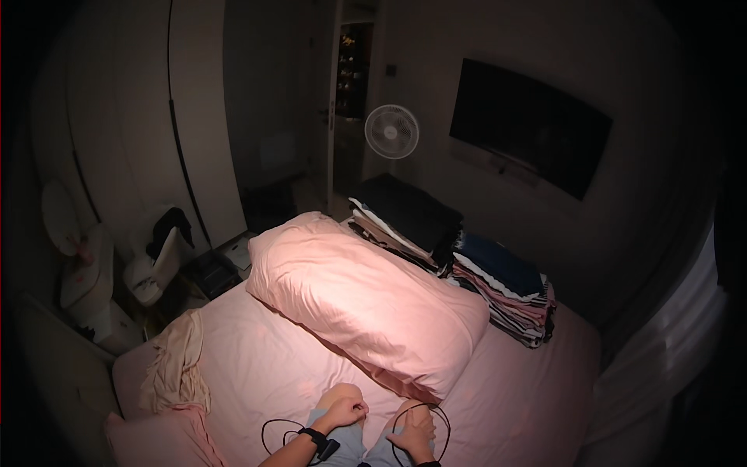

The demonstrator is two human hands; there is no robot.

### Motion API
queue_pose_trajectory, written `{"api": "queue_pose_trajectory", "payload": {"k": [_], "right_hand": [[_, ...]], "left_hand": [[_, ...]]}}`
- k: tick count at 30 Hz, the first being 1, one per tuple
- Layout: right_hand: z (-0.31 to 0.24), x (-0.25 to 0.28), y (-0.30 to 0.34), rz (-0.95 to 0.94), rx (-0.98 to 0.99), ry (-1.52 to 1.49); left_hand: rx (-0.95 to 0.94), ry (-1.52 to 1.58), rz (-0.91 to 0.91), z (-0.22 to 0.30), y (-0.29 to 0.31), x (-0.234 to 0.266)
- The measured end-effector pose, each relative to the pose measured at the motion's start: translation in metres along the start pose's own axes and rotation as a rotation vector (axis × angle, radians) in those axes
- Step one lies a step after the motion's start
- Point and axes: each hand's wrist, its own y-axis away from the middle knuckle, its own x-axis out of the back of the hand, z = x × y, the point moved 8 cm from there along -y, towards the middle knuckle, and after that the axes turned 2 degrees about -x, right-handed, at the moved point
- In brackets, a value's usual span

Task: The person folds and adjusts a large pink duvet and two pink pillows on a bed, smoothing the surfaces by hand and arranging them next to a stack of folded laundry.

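My left hand (pixel 344 412) rests by my left knee with its fingers curled in, and nothing shows in them. A black band with a small dark box (pixel 320 444) is strapped round that wrist. Over my right knee lies my right hand (pixel 416 435), fingers spread and holding nothing. Black cable (pixel 449 430) loops beside both wrists. I sit on a bed with a pink sheet (pixel 272 373). Just beyond my knees a large folded pink quilt (pixel 366 300) lies across the bed.
Two stacks of folded clothes, one dark-topped (pixel 408 214) and one blue-topped (pixel 498 265), stand behind the quilt. Beige cloth (pixel 177 362) and a pink pillow (pixel 159 436) lie at left. Beyond are a white chair (pixel 152 272), a fan (pixel 392 132), a wall television (pixel 529 124) and a curtain (pixel 661 358).
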Motion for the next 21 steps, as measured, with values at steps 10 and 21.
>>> {"api": "queue_pose_trajectory", "payload": {"k": [10,21], "right_hand": [[0.031,0.028,0.007,0.487,0.458,-0.189],[0.458,-0.009,0.141,-0.008,-0.621,-0.225]], "left_hand": [[0.056,-0.016,-0.056,0.012,-0.002,-0.018],[0.372,0.962,0.704,-0.081,-0.044,0.167]]}}
